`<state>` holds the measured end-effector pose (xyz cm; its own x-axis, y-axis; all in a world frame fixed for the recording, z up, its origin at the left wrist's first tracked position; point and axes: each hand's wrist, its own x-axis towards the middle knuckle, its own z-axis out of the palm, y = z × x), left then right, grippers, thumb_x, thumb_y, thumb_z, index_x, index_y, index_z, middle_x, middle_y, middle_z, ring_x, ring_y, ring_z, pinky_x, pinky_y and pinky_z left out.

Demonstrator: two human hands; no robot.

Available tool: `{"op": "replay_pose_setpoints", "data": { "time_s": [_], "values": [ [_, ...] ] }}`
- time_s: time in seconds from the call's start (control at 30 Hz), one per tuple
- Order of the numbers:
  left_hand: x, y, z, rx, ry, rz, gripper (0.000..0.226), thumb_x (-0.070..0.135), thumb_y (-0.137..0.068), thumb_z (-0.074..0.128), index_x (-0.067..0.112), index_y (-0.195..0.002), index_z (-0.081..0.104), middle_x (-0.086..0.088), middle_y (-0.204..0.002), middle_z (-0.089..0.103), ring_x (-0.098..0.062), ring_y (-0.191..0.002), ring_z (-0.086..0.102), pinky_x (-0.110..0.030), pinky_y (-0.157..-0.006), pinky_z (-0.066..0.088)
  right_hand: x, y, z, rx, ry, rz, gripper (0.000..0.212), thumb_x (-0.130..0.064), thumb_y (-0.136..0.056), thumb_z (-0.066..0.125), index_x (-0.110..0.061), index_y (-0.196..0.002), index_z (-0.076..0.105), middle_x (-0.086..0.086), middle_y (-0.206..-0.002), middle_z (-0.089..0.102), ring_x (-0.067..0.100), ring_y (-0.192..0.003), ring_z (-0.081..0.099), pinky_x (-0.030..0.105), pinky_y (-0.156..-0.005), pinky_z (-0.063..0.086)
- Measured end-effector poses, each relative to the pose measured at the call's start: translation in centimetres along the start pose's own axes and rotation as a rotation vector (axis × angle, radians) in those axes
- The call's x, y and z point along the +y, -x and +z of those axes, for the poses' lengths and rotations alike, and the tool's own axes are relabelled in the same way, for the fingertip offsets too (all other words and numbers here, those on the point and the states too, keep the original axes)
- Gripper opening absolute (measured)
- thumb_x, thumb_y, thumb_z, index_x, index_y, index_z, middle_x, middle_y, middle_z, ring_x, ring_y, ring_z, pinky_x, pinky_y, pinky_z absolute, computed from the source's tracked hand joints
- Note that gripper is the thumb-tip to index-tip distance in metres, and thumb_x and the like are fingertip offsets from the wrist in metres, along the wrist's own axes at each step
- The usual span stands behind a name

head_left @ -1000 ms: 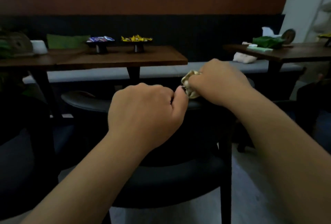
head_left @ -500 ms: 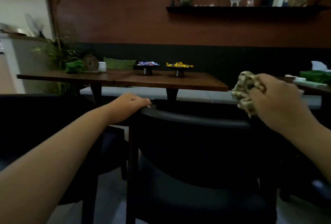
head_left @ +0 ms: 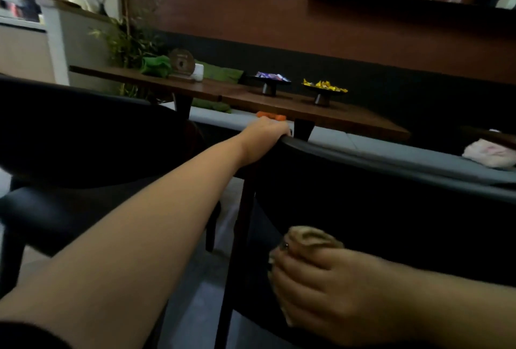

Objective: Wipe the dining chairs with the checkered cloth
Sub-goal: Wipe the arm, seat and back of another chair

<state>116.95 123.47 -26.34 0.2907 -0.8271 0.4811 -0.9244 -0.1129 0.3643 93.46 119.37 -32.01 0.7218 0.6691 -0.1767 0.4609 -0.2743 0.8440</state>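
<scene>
A dark dining chair (head_left: 391, 209) with a curved backrest stands right in front of me. My left hand (head_left: 262, 139) grips the left end of its top rail, fingers curled over the edge. My right hand (head_left: 329, 287) is low at the bottom right, in front of the backrest's inner face, and holds the bunched checkered cloth (head_left: 310, 238); only the cloth's top shows above my fingers. Whether the cloth touches the backrest I cannot tell.
A second dark chair (head_left: 83, 139) stands close on the left. Behind the chairs is a wooden table (head_left: 321, 114) with two small stands of wrapped sweets (head_left: 325, 87) and green cloths. A grey bench (head_left: 391, 150) runs along the wall.
My right hand has dropped with the cloth from the top rail's height to low in front of the backrest. My left hand stays on the rail's left end. The view has tilted and swung left.
</scene>
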Motion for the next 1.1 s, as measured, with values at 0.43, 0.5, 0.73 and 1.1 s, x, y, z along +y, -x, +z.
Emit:
{"op": "replay_pose_setpoints", "data": {
  "time_s": [0.43,0.5,0.73,1.1],
  "values": [
    [-1.0,0.3,0.9,0.132,0.155,-0.043,0.029,0.026,-0.098,0.045,0.026,-0.071,0.056,-0.036,-0.125,0.053,-0.049,-0.12,0.047,-0.051,-0.103,0.038,5.1,-4.9,1.4,-0.157,0.333,0.513,0.035,-0.004,-0.099,0.031,0.006,-0.119,0.059,0.031,-0.119,0.059,0.049,-0.112,0.055,0.055,-0.1,0.043],
    [-0.5,0.6,0.9,0.102,0.271,-0.115,0.027,0.027,-0.096,0.047,0.027,-0.071,0.058,-0.035,-0.125,0.054,-0.05,-0.12,0.047,-0.056,-0.104,0.039,4.8,-5.3,1.8,-0.201,0.341,0.53,0.039,0.0,-0.098,0.026,0.008,-0.119,0.058,0.032,-0.119,0.058,0.05,-0.11,0.056,0.054,-0.097,0.045],
    [-1.2,0.2,0.9,0.031,0.872,-0.278,0.038,0.021,-0.096,0.042,0.013,-0.066,0.064,0.0,-0.073,0.058,-0.013,-0.072,0.054,-0.026,-0.075,0.043,2.5,-7.1,5.7,-0.261,0.312,0.41,0.034,-0.007,-0.088,0.041,-0.002,-0.105,0.07,0.02,-0.101,0.07,0.037,-0.09,0.067,0.048,-0.09,0.05],
    [-0.6,-0.1,0.6,-0.053,1.325,-0.287,0.056,0.033,-0.104,0.032,0.009,-0.057,0.053,-0.002,-0.054,0.049,-0.015,-0.052,0.049,-0.026,-0.06,0.042,6.9,-9.4,1.3,-0.219,-0.003,0.702,0.031,-0.004,-0.094,0.034,0.002,-0.112,0.059,0.024,-0.11,0.06,0.042,-0.102,0.058,0.051,-0.092,0.046]
  ]
}}
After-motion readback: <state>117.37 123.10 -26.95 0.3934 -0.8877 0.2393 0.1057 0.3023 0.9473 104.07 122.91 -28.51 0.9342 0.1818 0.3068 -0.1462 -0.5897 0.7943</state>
